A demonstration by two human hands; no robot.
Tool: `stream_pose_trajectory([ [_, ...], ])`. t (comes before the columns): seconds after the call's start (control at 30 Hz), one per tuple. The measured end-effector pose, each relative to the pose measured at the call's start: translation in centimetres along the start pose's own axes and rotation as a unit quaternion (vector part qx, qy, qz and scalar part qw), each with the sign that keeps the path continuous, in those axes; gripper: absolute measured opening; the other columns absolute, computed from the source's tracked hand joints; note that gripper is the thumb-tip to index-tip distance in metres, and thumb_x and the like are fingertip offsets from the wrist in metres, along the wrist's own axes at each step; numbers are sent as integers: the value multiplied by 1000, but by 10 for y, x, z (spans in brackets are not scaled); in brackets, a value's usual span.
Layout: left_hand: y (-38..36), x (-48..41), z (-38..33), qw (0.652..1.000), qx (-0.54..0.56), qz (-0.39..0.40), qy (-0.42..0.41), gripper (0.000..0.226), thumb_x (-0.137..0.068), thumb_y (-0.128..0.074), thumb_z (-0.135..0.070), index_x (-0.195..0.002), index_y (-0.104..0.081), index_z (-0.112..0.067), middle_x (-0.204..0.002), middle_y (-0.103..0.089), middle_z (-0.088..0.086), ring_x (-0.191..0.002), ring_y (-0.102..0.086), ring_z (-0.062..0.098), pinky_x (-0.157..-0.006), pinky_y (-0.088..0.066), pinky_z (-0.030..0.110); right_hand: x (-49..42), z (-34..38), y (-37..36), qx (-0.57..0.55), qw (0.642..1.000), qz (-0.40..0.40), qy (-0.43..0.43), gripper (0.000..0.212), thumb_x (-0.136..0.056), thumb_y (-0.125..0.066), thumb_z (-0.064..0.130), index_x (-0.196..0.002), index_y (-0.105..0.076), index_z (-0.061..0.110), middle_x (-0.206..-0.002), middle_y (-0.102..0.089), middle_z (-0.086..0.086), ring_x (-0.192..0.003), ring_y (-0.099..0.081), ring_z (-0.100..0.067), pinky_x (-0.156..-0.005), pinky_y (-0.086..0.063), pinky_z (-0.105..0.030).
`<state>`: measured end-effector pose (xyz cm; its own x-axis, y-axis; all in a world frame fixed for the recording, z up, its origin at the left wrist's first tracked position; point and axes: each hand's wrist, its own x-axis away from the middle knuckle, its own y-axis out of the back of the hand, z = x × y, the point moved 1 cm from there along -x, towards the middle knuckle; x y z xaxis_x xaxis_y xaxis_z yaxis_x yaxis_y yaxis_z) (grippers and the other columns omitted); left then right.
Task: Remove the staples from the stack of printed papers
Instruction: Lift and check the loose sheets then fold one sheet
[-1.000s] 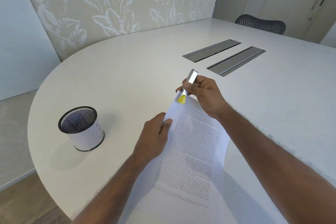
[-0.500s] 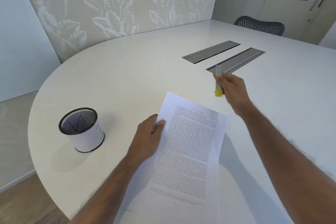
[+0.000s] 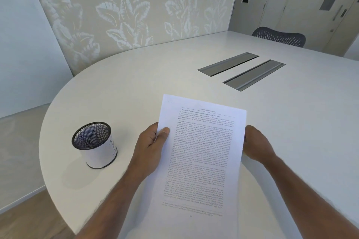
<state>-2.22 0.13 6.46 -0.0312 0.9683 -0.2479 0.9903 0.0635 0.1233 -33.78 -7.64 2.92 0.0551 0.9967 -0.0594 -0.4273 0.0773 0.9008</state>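
Observation:
The stack of printed papers is lifted a little above the white table, with dense text on the top page. My left hand grips its left edge, thumb on top of the page. On the right edge, my right hand holds the stack with its fingers tucked behind the sheets. The silver staple remover with the yellow tip is not in view. I cannot make out any staple on the top corners of the page.
A black mesh cup wrapped in white paper stands on the table to the left of my left hand. Two grey cable hatches lie flush in the table beyond the papers. A dark mesh chair is at the far edge.
My right hand pulled the staple remover away from the top left corner, moved right, and now grips the papers' right edge without the tool. The stack has been raised and squared.

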Motion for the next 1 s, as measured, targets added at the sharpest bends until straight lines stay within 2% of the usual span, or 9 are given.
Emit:
stream_pose_trajectory([
  [0.1, 0, -1, -4, 1000, -3, -6, -3, 29, -97, -48, -27, -100, -70, -10, -101, -76, 8, -90, -68, 18, -83, -51, 32, 5, 2, 0, -5, 1000, -5, -18, 25, -70, -49, 39, -54, -38, 22, -64, -47, 2, -59, -45, -23, -56, -33, -30],
  [0.2, 2, 0, -9, 1000, 2, -8, -7, 28, -97, -48, -26, -102, -71, -12, -103, -77, 3, -92, -67, 13, -83, -52, 28, 7, 6, 7, -49, 996, -72, -31, 19, -88, -61, 33, -101, -69, 20, -104, -67, -1, -97, -62, -26, -86, -43, -37],
  [0.3, 2, 0, -15, 1000, 8, -26, -4, 26, -96, -49, -29, -97, -71, -14, -97, -77, -1, -88, -67, 11, -80, -51, 27, 37, 37, 31, -325, 908, -261, -47, 19, -98, -52, 26, -105, -67, 17, -105, -66, 5, -96, -62, -12, -84, -43, -30],
  [0.37, 0, 2, -23, 999, 10, -50, -7, 25, -95, -49, -31, -84, -67, -17, -79, -72, -6, -74, -61, 6, -69, -48, 20, 70, 68, 47, -375, 864, -335, 7, 11, -94, -53, 27, -92, -65, 25, -90, -65, 13, -82, -59, 0, -77, -46, -22],
  [0.47, -9, 6, -38, 997, -1, -76, -26, 34, -94, -48, -36, -82, -60, -6, -75, -63, 11, -70, -52, 10, -66, -42, 28, 111, 113, 51, -400, 883, -218, 111, 5, -87, -62, 27, -89, -66, 26, -85, -70, 11, -78, -64, -1, -70, -46, -9],
  [0.57, -22, 14, -59, 993, -22, -99, -53, 30, -96, -50, -31, -71, -56, -17, -62, -53, -6, -61, -45, 6, -59, -38, 23, 131, 142, 45, -403, 901, -95, 130, 29, -82, -65, 44, -107, -64, 30, -105, -69, 19, -96, -64, -2, -73, -46, -9],
  [0.7, -40, 28, -84, 989, -45, -105, -92, 40, -101, -52, -17, -65, -50, -35, -57, -52, -21, -54, -45, 0, -54, -34, 9, 141, 159, 45, -425, 895, -55, 127, 51, -80, -62, 58, -125, -56, 35, -123, -63, 21, -118, -55, 4, -88, -47, -13],
  [0.83, -53, 43, -97, 988, -31, -83, -129, 20, -96, -53, -31, -107, -69, -25, -105, -71, -11, -96, -69, 9, -70, -54, 20, 146, 165, 51, -520, 841, 8, 148, 48, -86, -60, 52, -130, -56, 32, -131, -64, 11, -125, -57, -9, -102, -47, -35],
  [1.0, -63, 61, -105, 969, -135, -49, -202, 47, -94, -43, -39, -134, -60, -21, -147, -45, -11, -127, -52, 11, -91, -49, 20, 152, 169, 65, -615, 771, 26, 164, 38, -90, -58, 44, -123, -64, 26, -117, -72, -2, -108, -70, -19, -81, -55, -21],
])
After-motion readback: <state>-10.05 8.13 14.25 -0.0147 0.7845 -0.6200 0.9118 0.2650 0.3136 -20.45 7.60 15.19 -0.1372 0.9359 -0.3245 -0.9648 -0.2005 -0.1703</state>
